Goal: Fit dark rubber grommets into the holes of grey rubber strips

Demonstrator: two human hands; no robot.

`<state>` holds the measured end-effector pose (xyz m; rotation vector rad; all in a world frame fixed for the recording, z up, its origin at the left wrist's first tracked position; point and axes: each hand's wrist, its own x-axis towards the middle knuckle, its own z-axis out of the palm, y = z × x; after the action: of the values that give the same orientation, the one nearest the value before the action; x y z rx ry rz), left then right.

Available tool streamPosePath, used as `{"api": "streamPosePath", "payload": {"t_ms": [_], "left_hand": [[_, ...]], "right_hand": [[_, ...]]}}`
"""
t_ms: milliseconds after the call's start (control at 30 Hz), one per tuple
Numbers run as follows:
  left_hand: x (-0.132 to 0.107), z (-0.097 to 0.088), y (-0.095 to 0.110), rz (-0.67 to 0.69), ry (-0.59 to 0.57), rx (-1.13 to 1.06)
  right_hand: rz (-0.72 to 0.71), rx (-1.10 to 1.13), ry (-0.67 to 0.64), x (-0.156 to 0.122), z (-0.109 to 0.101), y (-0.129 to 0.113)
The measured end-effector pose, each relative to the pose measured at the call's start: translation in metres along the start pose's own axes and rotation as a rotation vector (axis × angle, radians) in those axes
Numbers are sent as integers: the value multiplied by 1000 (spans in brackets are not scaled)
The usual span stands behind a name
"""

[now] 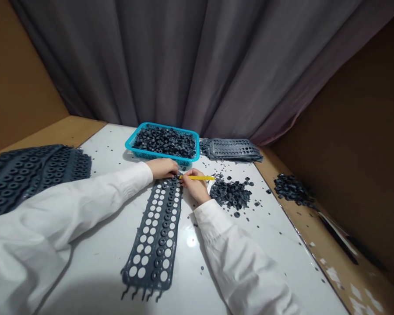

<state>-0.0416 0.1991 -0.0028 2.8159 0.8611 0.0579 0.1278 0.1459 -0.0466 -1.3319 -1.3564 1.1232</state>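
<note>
A dark grey rubber sheet (155,218) lies lengthwise before me, with rows of round holes and one column of ring-shaped rubber pieces. At its far end my left hand (163,169) is closed, its fingertips bent onto the sheet's edge; what they grip, if anything, is hidden. My right hand (197,186) pinches a slim yellow-handled tool (202,177), whose dark tip points left toward the left fingertips. The exact kind of tool is too small to tell. Both hands meet over the far end of the column of rings.
Behind the hands stands a blue basket (137,153) full of small dark rubber pieces. A loose pile of scraps (231,193) lies right, another pile (290,189) beyond it. Stacked holed sheets (234,149) are at the back right, ringed sheets (39,170) at left. A grey curtain (170,61) hangs behind.
</note>
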Motion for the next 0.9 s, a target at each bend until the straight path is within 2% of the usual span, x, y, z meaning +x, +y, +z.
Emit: {"api": "streamPosePath", "payload": {"t_ms": [233,433,700,900], "left_hand": [[6,-7,7,14,-71,85],[5,-7,12,6,-65,129],[-3,3,4,-24,47,59],[-12,1,-4,-53,183,-142]], "right_hand": [[13,-6,-1,2,0,0],[-20,-62,30,2,2,0],[-69,-122,63,-2,3,-3],[-65,-125,65,-1,4,-2]]}}
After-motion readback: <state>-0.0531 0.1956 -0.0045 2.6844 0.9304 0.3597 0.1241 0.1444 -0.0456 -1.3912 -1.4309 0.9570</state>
